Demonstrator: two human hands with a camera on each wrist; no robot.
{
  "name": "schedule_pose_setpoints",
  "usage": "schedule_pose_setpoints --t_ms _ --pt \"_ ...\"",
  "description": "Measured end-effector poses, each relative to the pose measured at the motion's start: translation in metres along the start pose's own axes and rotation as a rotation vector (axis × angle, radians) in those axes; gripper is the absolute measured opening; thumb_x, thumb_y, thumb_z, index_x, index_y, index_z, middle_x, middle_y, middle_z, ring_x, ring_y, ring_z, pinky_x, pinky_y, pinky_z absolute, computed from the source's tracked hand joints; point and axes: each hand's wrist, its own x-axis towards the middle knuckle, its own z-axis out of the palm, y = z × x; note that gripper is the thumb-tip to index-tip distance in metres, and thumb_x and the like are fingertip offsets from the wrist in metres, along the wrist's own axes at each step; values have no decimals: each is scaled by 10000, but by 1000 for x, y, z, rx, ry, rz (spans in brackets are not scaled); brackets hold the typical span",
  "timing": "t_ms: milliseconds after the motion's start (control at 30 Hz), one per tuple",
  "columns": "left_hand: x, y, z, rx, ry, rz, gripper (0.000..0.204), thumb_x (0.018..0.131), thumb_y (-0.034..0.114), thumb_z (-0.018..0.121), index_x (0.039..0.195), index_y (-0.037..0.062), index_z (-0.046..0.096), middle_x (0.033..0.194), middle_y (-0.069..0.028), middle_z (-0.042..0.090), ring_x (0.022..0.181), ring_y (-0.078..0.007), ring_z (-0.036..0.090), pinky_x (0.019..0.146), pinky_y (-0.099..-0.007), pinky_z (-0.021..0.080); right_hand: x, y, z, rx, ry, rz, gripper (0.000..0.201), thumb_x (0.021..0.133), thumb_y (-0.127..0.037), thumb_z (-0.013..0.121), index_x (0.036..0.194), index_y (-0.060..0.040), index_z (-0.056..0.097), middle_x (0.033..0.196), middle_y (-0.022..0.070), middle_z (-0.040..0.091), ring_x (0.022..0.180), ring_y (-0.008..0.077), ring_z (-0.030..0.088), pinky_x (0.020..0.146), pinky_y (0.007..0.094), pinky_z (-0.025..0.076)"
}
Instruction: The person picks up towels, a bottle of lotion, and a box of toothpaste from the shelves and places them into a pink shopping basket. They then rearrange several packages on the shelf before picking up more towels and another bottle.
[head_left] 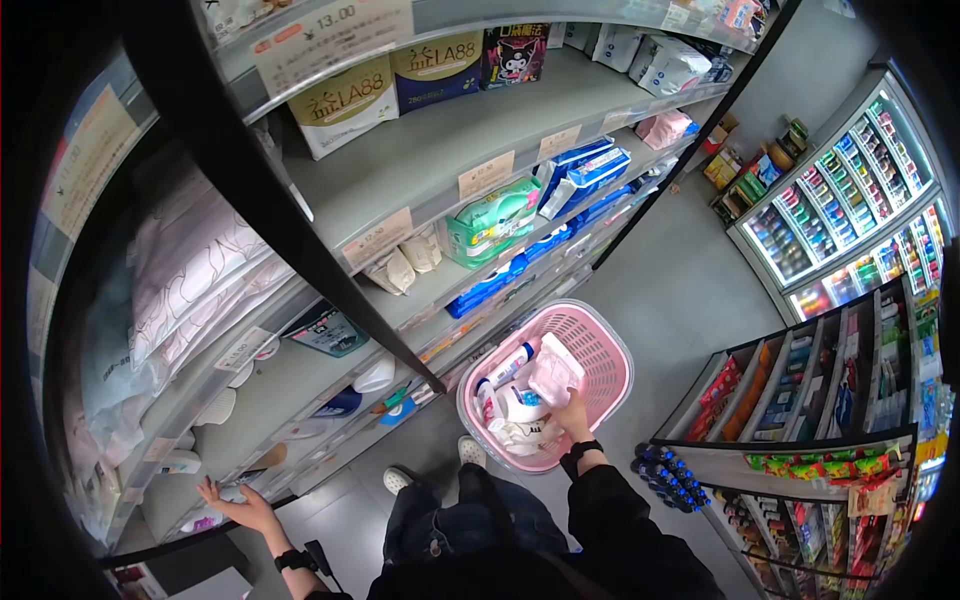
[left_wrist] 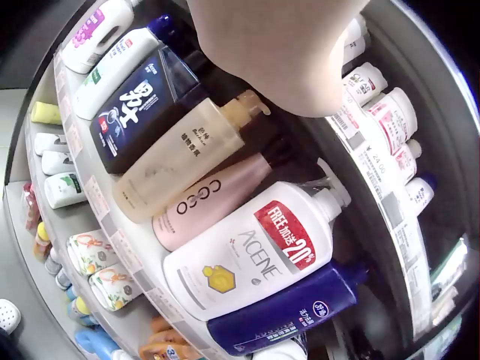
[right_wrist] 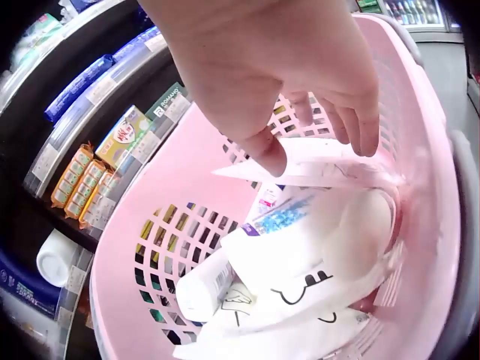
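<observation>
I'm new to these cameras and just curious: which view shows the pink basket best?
The head view, because nearly the whole rim of the pink basket is in sight. The right wrist view looks into it up close, but the picture's edge cuts it off. The left wrist view shows shelved bottles, not the basket.

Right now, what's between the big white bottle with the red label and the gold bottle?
A pink bottle lies between the white bottle and gold bottle, in the left wrist view.

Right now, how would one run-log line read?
left hand: open near shelved bottles; right hand: at pink packet; packet: inside basket
</observation>
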Motion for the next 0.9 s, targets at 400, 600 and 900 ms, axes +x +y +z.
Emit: schedule_pose_setpoints --t_ms 400,600,900 --pt "-3 -6 4 12 45 48 697 743 -53 525 1401 -70 297 1474 -217 367 1301 -370 419 1110 -440 322 15 31 17 -117 -415 -54 520 815 -193 620 1300 -46 502 1010 264 670 979 413 648 872 448 505" --pt "-3 5 -2 9 13 8 676 738 -57 526 1388 -35 341 1495 -214 332 1313 -364 416 1112 -443 323 10 -15 -33 157 25 -293 718 799 21 568 1447 -62 270 1288 312 522 1218 434 517 1028 437 416" --pt "-3 7 -4 28 2 -16 748 723 -77 530 1438 11 325 1500 -219 317 1301 -362 438 1114 -430 301 67 30 -53 188 120 -54 716 752 24 556 1420 -53 309 1250 280 557 1178 433 548 987 441 452"
